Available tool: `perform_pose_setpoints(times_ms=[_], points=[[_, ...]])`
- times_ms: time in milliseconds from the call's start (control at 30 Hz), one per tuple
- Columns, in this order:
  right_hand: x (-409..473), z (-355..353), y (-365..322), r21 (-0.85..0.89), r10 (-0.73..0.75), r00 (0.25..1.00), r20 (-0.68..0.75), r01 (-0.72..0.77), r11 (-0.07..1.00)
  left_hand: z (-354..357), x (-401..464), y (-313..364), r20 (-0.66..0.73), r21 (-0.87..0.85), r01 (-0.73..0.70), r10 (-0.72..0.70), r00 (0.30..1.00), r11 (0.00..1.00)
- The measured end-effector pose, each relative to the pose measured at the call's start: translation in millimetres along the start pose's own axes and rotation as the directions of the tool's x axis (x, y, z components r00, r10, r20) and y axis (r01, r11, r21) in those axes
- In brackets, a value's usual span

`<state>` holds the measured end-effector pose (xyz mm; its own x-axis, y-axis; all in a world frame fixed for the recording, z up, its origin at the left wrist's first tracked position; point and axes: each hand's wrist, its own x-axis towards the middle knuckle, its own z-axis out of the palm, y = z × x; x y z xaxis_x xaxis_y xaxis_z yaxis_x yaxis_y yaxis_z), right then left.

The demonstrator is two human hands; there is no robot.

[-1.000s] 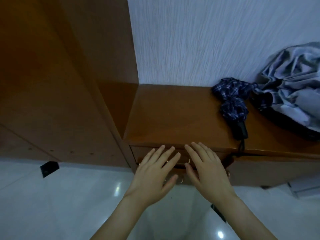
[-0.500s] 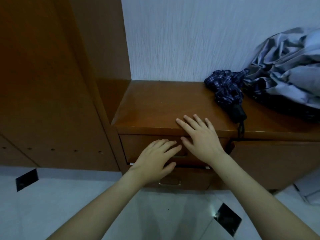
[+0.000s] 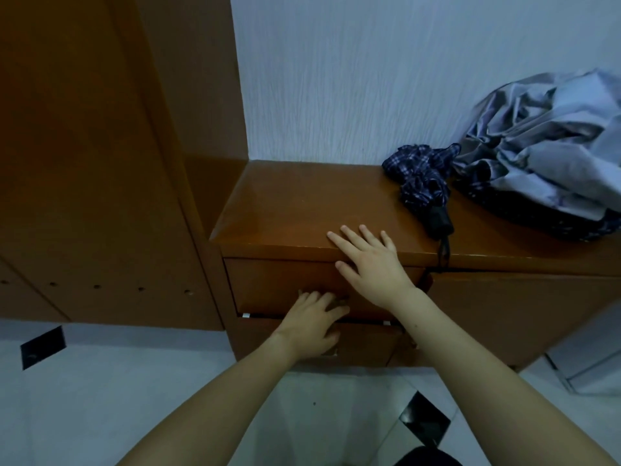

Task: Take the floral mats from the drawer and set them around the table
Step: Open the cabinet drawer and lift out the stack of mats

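Observation:
A low wooden cabinet has a closed top drawer with a second drawer front below it. My left hand lies against the lower edge of the top drawer, its fingers curled over the small metal handle. My right hand rests flat with fingers spread on the front edge of the cabinet top, holding nothing. No floral mats are visible; the drawer's inside is hidden.
A folded plaid umbrella and a crumpled grey cloth lie on the right of the cabinet top. A tall wooden wardrobe stands to the left. The floor is pale tile with black diamond insets.
My view has come closer to the cabinet. My left hand has slid down onto the drawer handle and curled around it. My right hand has stayed flat on the top's front edge.

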<state>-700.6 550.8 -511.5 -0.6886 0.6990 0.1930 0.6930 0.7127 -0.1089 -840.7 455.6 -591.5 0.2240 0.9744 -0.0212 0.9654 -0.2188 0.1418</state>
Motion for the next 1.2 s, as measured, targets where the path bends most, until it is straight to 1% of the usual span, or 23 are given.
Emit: perform_pose_setpoints(times_ms=[200, 433, 467, 500, 567, 600, 633, 667, 700, 767, 833, 900, 1100, 1200], points=[[0, 0, 1, 0.001, 0.003, 1.000, 0.005, -0.003, 1.000, 6, -14, 13, -0.025, -0.008, 0.029, -0.029, 0.999, 1.000], [1, -2, 3, 0.005, 0.002, 0.999, 0.042, -0.002, 1.000, 9, -39, 32, -0.081, 0.027, -0.021, 0.023, 0.996, 0.999], [2, -2, 3, 0.010, 0.003, 0.999, 0.048, -0.003, 1.000, 4, -40, 34, -0.122, 0.036, -0.040, 0.044, 0.992, 0.999], [2, -2, 4, 0.019, 0.003, 0.999, 0.054, -0.004, 1.000, -2, -40, 35, -0.196, 0.058, -0.066, 0.076, 0.978, 0.996], [3, -2, 5, 0.042, 0.002, 0.998, 0.063, -0.005, 0.999, -15, -40, 36, -0.400, 0.122, -0.073, 0.116, 0.909, 0.990], [4, -2, 5, 0.050, 0.001, 0.998, 0.064, -0.004, 0.999, -23, -38, 36, -0.481, 0.128, -0.034, 0.093, 0.872, 0.991], [4, -1, 6, 0.052, -0.002, 0.998, 0.065, -0.001, 0.999, -30, -36, 35, -0.532, 0.112, 0.019, 0.043, 0.845, 0.994], [4, -1, 6, 0.048, -0.006, 0.998, 0.063, 0.003, 0.999, -38, -33, 34, -0.549, 0.081, 0.076, -0.019, 0.836, 0.994], [4, -1, 7, 0.040, -0.009, 0.998, 0.057, 0.007, 0.999, -44, -29, 32, -0.525, 0.047, 0.128, -0.085, 0.847, 0.991], [3, -1, 6, 0.017, -0.014, 0.999, 0.045, 0.013, 1.000, -49, -20, 27, -0.392, 0.016, 0.213, -0.190, 0.900, 0.977], [2, -1, 5, -0.007, -0.016, 0.999, 0.039, 0.016, 1.000, -48, -13, 22, -0.290, 0.040, 0.266, -0.244, 0.925, 0.963], [1, -1, 5, -0.028, -0.019, 0.999, 0.032, 0.020, 0.999, -45, -10, 20, -0.282, 0.055, 0.282, -0.256, 0.925, 0.958], [2, -1, 4, -0.050, -0.025, 0.999, 0.031, 0.026, 0.998, -44, -18, 26, -0.307, 0.009, 0.291, -0.274, 0.911, 0.957], [4, -3, 5, -0.070, -0.026, 0.998, 0.061, 0.031, 0.997, -48, -27, 33, -0.272, 0.001, 0.258, -0.248, 0.930, 0.966]])
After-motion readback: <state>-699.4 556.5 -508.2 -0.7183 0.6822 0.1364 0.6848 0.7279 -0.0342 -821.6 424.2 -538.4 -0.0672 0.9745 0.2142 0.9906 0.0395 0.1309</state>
